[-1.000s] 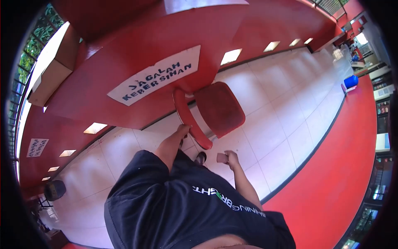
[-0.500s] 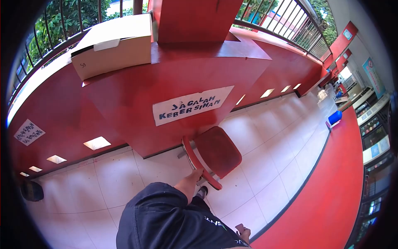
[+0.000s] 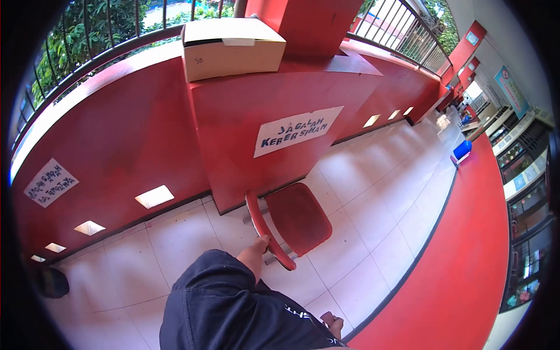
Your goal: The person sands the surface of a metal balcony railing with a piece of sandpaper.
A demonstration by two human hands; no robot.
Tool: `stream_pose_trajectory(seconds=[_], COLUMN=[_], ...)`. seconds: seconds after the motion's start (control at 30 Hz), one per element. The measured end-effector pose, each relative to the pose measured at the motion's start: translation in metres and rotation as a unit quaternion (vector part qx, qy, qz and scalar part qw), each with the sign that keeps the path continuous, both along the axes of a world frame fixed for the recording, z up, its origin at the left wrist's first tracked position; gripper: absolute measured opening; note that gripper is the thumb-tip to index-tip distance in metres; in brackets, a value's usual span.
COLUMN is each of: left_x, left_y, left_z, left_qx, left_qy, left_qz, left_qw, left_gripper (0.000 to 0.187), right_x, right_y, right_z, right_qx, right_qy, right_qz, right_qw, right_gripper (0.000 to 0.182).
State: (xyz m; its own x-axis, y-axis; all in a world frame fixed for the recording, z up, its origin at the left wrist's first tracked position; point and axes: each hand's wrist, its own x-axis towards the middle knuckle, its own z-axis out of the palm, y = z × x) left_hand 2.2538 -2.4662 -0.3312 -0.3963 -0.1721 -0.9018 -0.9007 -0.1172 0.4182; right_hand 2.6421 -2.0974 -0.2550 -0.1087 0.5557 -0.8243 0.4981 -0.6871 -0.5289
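Observation:
My left hand is closed around the top of the backrest of a red chair. The chair's red seat lies beyond the backrest, beside the red pillar base, and its metal frame partly shows. Low in the view, my right hand is curled round a small flat brownish-pink thing, whose kind I cannot make out. My dark sleeve crosses the lower middle.
A cardboard box rests on the red ledge below the railing. A lettered paper sign hangs on the wall. White floor tiles run beside a red floor strip. A blue bin stands farther along; a dark round object sits left.
My view has turned left, so the box and wall sign appear farther right. My left hand stays on the chair's backrest, and the right hand still holds the small thing.

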Motion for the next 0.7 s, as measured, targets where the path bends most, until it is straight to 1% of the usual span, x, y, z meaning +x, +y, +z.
stream_pose_trajectory(seconds=[0.03, 0.07, 0.13, 0.17, 0.2, 0.23, 0.27, 0.3, 0.33, 0.4, 0.47, 0.5, 0.57, 0.63, 0.67, 0.7], left_x=[0.012, 0.027, 0.046, 0.058, 0.067, 0.072, 0.077, 0.085, 0.103, 0.136, 0.169, 0.181, 0.204, 0.229, 0.241, 0.250], left_y=[-0.012, -0.022, -0.039, -0.045, -0.046, -0.045, -0.038, -0.039, -0.044, -0.060, -0.076, -0.088, -0.115, -0.143, -0.162, -0.184], left_z=[-0.001, -0.002, 0.009, 0.010, 0.011, -0.001, -0.023, -0.034, -0.016, 0.022, 0.017, 0.010, 0.007, 0.008, 0.008, 0.008], left_qx=[0.002, -0.002, 0.005, 0.024, 0.043, 0.034, 0.058, 0.086, 0.088, 0.042, 0.026, 0.008, -0.004, -0.013, -0.004, 0.004], left_qy=[0.000, -0.002, 0.035, 0.048, 0.065, 0.065, 0.049, 0.033, 0.029, -0.026, -0.019, -0.012, -0.024, -0.040, -0.035, -0.029], left_qz=[-0.013, -0.003, -0.026, -0.013, -0.001, -0.001, 0.055, 0.111, 0.111, 0.165, 0.192, 0.216, 0.237, 0.256, 0.238, 0.220], left_qw=[1.000, 1.000, 0.999, 0.998, 0.997, 0.997, 0.996, 0.990, 0.989, 0.985, 0.981, 0.976, 0.971, 0.966, 0.971, 0.975], left_gripper=[0.039, 0.039, 0.037, 0.034, 0.032, 0.032, 0.030, 0.027, 0.027, 0.025, 0.024, 0.023, 0.023, 0.023, 0.024, 0.025], right_x=[0.006, 0.014, 0.020, 0.021, 0.024, 0.022, 0.028, 0.032, 0.033, 0.024, 0.008, -0.003, -0.013, -0.026, -0.028, -0.024], right_y=[-0.011, -0.024, -0.044, -0.065, -0.089, -0.113, -0.134, -0.156, -0.178, -0.228, -0.268, -0.283, -0.314, -0.358, -0.381, -0.407], right_z=[0.001, 0.000, -0.020, -0.019, -0.018, -0.020, -0.019, -0.024, -0.026, -0.029, -0.011, -0.007, -0.022, -0.041, -0.047, -0.051], right_qx=[0.021, 0.017, 0.035, 0.050, 0.064, 0.054, 0.045, 0.035, 0.029, -0.009, -0.148, -0.151, -0.324, -0.339, -0.349, -0.324], right_qy=[-0.010, -0.011, -0.026, -0.055, -0.073, -0.080, -0.091, -0.057, -0.024, 0.001, 0.022, 0.026, 0.069, 0.045, 0.023, -0.014], right_qz=[0.016, 0.026, 0.087, 0.127, 0.202, 0.267, 0.327, 0.378, 0.429, 0.401, 0.360, 0.363, 0.268, 0.273, 0.276, 0.221], right_qw=[1.000, 0.999, 0.995, 0.989, 0.974, 0.959, 0.939, 0.923, 0.902, 0.916, 0.921, 0.919, 0.905, 0.899, 0.895, 0.920], right_gripper=[0.035, 0.035, 0.031, 0.026, 0.026, 0.024, 0.023, 0.022, 0.021, 0.026, 0.046, 0.046, 0.072, 0.074, 0.076, 0.068])
